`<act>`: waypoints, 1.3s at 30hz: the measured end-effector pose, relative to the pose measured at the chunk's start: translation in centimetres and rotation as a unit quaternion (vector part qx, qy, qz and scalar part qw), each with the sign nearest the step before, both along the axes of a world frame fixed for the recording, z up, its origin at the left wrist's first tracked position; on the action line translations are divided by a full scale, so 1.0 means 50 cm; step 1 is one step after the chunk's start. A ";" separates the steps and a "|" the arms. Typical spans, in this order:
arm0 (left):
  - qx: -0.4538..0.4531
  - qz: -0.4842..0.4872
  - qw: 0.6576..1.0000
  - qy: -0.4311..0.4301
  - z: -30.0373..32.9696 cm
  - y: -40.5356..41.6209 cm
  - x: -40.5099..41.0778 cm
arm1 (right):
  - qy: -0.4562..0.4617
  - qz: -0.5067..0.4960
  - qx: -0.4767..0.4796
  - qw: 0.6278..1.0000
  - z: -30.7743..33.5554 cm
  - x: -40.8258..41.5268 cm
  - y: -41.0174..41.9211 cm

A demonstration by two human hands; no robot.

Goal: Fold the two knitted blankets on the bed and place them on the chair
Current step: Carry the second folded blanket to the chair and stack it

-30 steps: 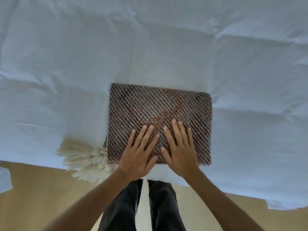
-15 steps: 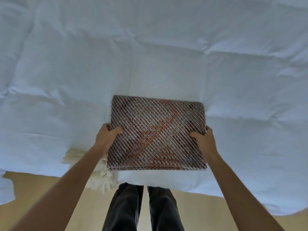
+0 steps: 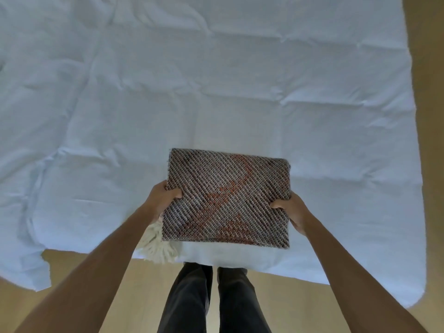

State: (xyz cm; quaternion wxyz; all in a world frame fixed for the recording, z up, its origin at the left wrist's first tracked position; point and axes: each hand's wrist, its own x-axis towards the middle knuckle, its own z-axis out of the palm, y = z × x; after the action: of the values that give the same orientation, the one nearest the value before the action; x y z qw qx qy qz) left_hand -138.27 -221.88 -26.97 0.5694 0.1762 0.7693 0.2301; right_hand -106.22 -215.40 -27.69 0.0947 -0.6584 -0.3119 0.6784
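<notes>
The white bed [image 3: 216,92] lay rumpled; my left hand [image 3: 160,200] and right hand [image 3: 292,210], flat a moment earlier, now gripped the folded blanket [image 3: 227,198] above it, ready for the chair.

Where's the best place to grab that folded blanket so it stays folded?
By its two short side edges, one hand from each side, thumbs on top. That is how the left hand and right hand hold the folded blanket: it is a flat rectangle, so pinching both edges probably keeps the layers together.

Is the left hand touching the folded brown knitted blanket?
Touching. The head view shows the left hand gripping the left edge of the folded brown knitted blanket, thumb curled over its top surface.
</notes>
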 end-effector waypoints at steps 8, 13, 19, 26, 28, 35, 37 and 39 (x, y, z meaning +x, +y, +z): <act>0.065 -0.028 0.997 0.014 0.225 0.018 0.004 | 0.037 -0.022 0.090 0.995 0.214 0.047 -0.001; 0.109 -0.043 0.992 0.044 0.325 0.046 0.028 | 0.048 -0.052 0.142 0.987 0.317 0.070 0.013; 0.179 -0.086 0.979 0.055 0.400 0.093 0.046 | 0.019 -0.078 0.212 0.974 0.393 0.079 0.017; 0.277 -0.225 0.933 0.050 0.458 0.162 0.061 | -0.173 -0.008 0.407 0.897 0.457 0.088 -0.030; 0.298 -0.294 0.907 0.054 0.468 0.182 0.068 | -0.216 0.005 0.425 0.879 0.467 0.093 -0.049; 0.295 -0.414 0.860 0.040 0.496 0.210 0.124 | -0.275 -0.105 0.355 0.887 0.478 0.096 -0.173; 0.288 -0.438 0.851 0.032 0.497 0.208 0.143 | -0.246 -0.146 0.322 0.903 0.487 0.095 -0.226; 0.278 -0.463 0.841 0.015 0.497 0.196 0.168 | -0.221 -0.178 0.285 0.916 0.496 0.095 -0.281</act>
State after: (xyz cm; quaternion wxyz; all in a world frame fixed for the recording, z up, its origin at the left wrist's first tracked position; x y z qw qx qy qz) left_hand -129.88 -212.07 -2.13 0.5249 0.6665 0.5104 0.1407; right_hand -101.46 -229.45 -2.90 0.3258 -0.7814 -0.3830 0.3696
